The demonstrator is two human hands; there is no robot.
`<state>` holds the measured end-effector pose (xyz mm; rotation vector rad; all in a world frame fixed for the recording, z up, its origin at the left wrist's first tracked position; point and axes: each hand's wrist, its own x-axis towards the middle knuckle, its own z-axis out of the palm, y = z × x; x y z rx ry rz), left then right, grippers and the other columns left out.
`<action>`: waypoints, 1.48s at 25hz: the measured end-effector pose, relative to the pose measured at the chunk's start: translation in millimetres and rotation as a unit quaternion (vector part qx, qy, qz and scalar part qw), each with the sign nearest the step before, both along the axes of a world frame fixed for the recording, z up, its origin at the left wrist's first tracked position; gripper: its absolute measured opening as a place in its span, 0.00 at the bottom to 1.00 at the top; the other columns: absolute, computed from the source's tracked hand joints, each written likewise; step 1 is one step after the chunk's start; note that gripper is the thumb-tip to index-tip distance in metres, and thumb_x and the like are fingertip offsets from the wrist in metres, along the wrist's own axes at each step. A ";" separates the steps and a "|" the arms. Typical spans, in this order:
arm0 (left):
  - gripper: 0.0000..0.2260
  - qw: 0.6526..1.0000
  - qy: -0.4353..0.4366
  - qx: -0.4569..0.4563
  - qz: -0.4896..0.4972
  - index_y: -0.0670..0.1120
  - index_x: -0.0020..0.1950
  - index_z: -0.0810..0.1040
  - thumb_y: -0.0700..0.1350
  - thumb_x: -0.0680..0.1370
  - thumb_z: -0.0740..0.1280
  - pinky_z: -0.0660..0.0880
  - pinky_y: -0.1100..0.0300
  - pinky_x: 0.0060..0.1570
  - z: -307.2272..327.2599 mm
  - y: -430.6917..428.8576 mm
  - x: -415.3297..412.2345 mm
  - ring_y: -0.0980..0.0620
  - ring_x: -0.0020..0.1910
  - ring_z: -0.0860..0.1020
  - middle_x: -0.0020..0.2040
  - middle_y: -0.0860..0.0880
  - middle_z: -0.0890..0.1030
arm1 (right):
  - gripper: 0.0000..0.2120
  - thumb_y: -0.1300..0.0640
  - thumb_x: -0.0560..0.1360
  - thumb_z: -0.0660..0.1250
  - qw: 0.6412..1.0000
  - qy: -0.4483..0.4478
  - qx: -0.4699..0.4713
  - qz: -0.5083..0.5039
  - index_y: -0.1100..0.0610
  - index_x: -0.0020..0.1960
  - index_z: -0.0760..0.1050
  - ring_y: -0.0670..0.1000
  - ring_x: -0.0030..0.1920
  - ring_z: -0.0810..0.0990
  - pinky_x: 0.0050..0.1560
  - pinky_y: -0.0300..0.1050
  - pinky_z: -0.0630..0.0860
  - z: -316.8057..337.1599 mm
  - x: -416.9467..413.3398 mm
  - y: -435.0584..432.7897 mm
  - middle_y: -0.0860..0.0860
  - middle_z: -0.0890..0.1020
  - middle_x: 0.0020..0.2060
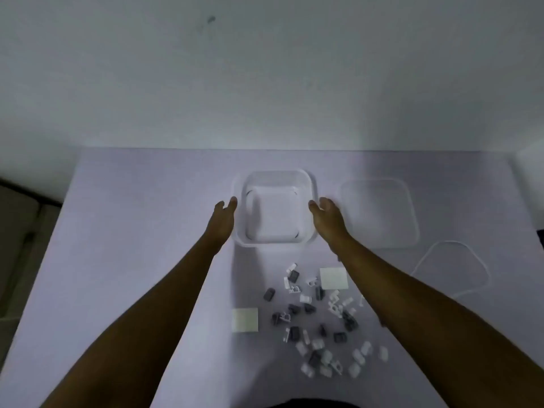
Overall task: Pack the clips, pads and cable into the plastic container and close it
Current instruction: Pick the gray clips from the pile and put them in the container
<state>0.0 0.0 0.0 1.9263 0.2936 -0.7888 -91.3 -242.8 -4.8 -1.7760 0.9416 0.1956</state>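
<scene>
The clear square plastic container [275, 178] stands open and empty at the table's middle. My left hand [222, 219] lies against its left wall and my right hand [325, 219] against its right wall, fingers fairly straight. The clear lid [379, 213] lies flat to the right of the container. A thin white cable [459, 248] loops at the far right. Several white and grey clips [321, 322] are scattered in front of the container. Two pale square pads lie among them, one pad [333, 278] near my right forearm, the other pad [245, 319] to the left.
The pale table [132, 231] ends at a white wall [265, 83] behind. Its left edge drops off to a dark floor area [17, 231].
</scene>
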 end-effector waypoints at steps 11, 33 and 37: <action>0.28 0.992 -0.040 -0.006 0.122 0.40 0.64 0.70 0.58 0.72 0.68 0.73 0.54 0.51 1.0 14.6 -23.7 0.38 0.59 0.77 0.55 0.46 0.76 | 0.29 0.44 0.78 0.64 0.995 0.002 0.098 -0.015 0.56 0.74 0.67 0.55 0.68 0.73 0.70 0.56 0.69 10.0 -5.0 29.9 0.52 0.73 0.70; 0.04 0.951 -0.098 0.230 0.180 0.38 0.54 0.69 0.35 0.79 0.59 0.72 0.50 0.46 7.0 240.1 -194.7 0.41 0.43 0.75 0.45 0.42 0.76 | 0.13 0.60 0.80 0.58 0.973 0.059 0.217 0.060 0.59 0.54 0.81 0.59 0.54 0.84 0.52 0.56 0.83 -12.3 -155.9 227.7 0.60 0.84 0.54; 0.02 0.952 -0.104 0.235 0.163 0.39 0.52 0.68 0.35 0.80 0.58 0.71 0.50 0.43 5.3 244.8 -197.8 0.41 0.42 0.75 0.43 0.42 0.76 | 0.20 0.69 0.79 0.56 0.966 0.052 0.017 0.254 0.60 0.67 0.77 0.55 0.68 0.75 0.65 0.38 0.68 -38.7 -173.3 220.7 0.55 0.78 0.67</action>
